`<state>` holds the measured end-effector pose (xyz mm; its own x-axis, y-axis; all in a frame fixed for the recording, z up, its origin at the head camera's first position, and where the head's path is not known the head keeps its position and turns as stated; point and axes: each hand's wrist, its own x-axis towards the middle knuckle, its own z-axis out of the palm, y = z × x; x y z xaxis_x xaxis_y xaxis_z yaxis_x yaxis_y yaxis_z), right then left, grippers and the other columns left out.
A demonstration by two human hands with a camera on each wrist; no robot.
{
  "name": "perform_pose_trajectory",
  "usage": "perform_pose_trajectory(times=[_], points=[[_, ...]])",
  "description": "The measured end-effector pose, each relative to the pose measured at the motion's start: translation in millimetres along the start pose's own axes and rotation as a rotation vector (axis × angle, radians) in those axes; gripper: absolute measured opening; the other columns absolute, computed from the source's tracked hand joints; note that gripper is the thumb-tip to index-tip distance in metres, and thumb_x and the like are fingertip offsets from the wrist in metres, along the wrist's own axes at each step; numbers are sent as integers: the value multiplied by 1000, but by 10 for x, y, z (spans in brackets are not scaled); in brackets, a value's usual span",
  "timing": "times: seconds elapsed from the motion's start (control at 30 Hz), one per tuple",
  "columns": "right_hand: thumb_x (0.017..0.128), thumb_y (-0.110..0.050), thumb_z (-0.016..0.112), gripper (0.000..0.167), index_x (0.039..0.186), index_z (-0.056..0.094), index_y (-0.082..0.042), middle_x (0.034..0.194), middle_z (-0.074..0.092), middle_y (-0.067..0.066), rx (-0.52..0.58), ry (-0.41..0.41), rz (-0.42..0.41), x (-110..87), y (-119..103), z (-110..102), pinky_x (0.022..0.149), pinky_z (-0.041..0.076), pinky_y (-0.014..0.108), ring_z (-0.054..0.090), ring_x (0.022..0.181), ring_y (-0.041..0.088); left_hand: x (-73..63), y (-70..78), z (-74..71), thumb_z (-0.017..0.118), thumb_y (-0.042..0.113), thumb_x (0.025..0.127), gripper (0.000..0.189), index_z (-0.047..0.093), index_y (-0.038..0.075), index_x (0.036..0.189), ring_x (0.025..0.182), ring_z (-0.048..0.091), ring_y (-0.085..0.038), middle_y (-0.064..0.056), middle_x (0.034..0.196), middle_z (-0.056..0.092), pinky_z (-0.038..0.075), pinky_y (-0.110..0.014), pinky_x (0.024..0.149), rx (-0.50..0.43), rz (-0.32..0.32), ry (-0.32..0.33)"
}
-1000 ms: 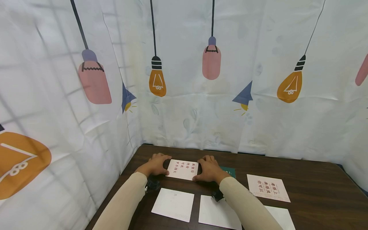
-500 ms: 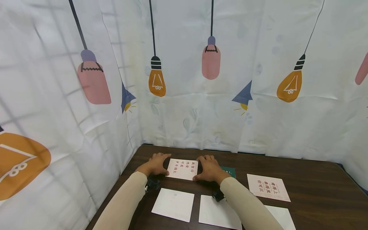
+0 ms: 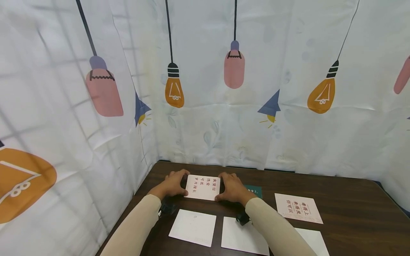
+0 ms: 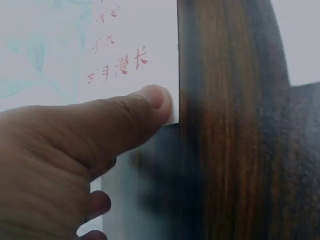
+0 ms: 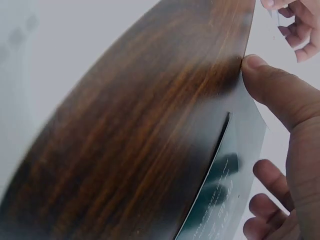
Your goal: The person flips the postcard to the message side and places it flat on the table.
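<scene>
A white card (image 3: 202,187) with several columns of red writing is held at the far side of the table. The left hand (image 3: 172,183) pinches its left end, the thumb (image 4: 142,102) lying across a corner in the left wrist view. At the opposite end the right hand (image 3: 234,189) grips it, thumb (image 5: 257,67) right at the near corner, other fingers curled behind. Partly behind the right hand lies a green card (image 3: 254,190) with pale writing.
On the dark wooden table (image 3: 355,209), a white sheet (image 3: 193,227) and a second white sheet (image 3: 241,234) lie nearer the body. Another sheet (image 3: 312,241) is partly under the right sleeve. A pinkish card (image 3: 299,208) with red writing lies right. A printed curtain (image 3: 208,135) stands behind.
The far edge of the white card has risen slightly, and the fingers of the left hand have moved up a little with it. The other cards and sheets stay where they were.
</scene>
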<state>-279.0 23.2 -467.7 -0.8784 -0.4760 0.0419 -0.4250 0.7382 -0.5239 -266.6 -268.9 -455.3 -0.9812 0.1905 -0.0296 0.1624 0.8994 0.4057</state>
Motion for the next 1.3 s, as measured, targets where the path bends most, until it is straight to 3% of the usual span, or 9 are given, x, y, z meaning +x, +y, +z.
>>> perform_pose_trajectory(times=[0.2,0.37,0.5,0.73,1.07,1.17,1.3], points=[[74,-37,94,88,140,44,-8,115,57,10,20,1,6,-21,-33,-14,96,46,49,52,111,29,-24,5,-6,96,21,71,76,52,17,134,103,48,-23,13,96,60,34,-53,93,-35,14,21],[77,-28,93,86,140,40,-5,89,58,-4,50,4,-29,-4,-27,9,82,47,38,54,84,17,-43,-33,-18,93,16,75,74,49,13,135,87,56,-15,12,85,63,28,-55,94,-73,52,15],[82,-20,88,80,142,38,-3,81,59,-6,90,3,-45,0,-18,24,74,46,33,54,71,12,-59,-46,-31,88,15,81,68,48,13,135,80,60,-11,12,81,65,26,-57,94,-93,63,12],[92,-14,78,65,142,38,-5,84,62,-5,129,27,-82,-8,23,0,69,48,33,56,70,12,-93,-51,-60,80,11,89,58,48,13,137,89,66,-13,12,83,70,25,-64,100,-127,83,24],[94,-12,75,64,143,35,-3,89,64,-4,192,17,-81,-65,8,-87,74,49,35,58,74,11,-131,-34,-93,78,10,90,58,45,10,137,85,65,-10,13,79,70,19,-72,104,-187,105,33],[94,-11,75,59,141,40,-1,90,65,-4,201,10,-92,-64,15,-98,72,50,35,58,74,12,-144,-29,-103,78,11,90,51,48,9,131,87,66,-11,13,82,71,20,-71,103,-183,109,37],[95,-14,75,35,125,59,-5,92,66,-5,175,4,-106,-54,28,-96,74,51,36,58,81,12,-162,-35,-118,76,12,92,25,57,12,108,84,63,-11,13,82,71,25,-67,98,-171,131,23]])
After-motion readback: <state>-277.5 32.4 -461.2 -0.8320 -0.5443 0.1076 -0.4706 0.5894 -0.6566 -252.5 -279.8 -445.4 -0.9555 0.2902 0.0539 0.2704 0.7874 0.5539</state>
